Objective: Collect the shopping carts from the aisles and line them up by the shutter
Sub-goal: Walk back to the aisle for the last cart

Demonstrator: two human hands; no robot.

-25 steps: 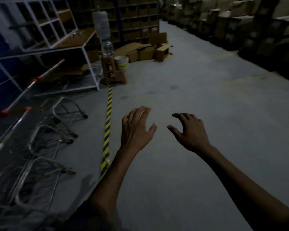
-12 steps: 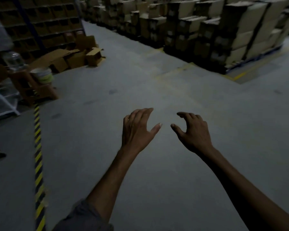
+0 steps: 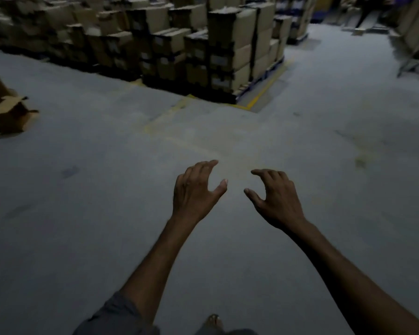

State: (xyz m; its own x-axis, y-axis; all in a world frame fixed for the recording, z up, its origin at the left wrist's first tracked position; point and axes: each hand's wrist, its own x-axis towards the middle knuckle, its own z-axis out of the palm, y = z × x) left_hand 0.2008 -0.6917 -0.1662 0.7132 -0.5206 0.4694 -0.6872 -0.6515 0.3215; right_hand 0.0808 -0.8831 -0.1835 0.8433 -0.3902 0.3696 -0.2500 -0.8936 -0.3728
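No shopping cart is in view now. My left hand point(image 3: 196, 189) and my right hand point(image 3: 276, 197) are stretched out side by side over the grey concrete floor point(image 3: 107, 226). Both hold nothing, with fingers loosely curled and thumbs pointing toward each other. A gap of bare floor shows between them. My foot point(image 3: 212, 321) shows at the bottom edge.
Stacks of cardboard boxes on pallets point(image 3: 228, 52) fill the back, bordered by a yellow floor line point(image 3: 264, 93). An open cardboard box point(image 3: 7, 110) lies at the left. An aisle point(image 3: 336, 68) runs back on the right, with dim metal frames point(image 3: 416, 61) at far right.
The view has swung to the right: the lined-up carts, shelf rack and striped floor tape have left the frame, and the box stacks now lie ahead. My hands keep their pose.
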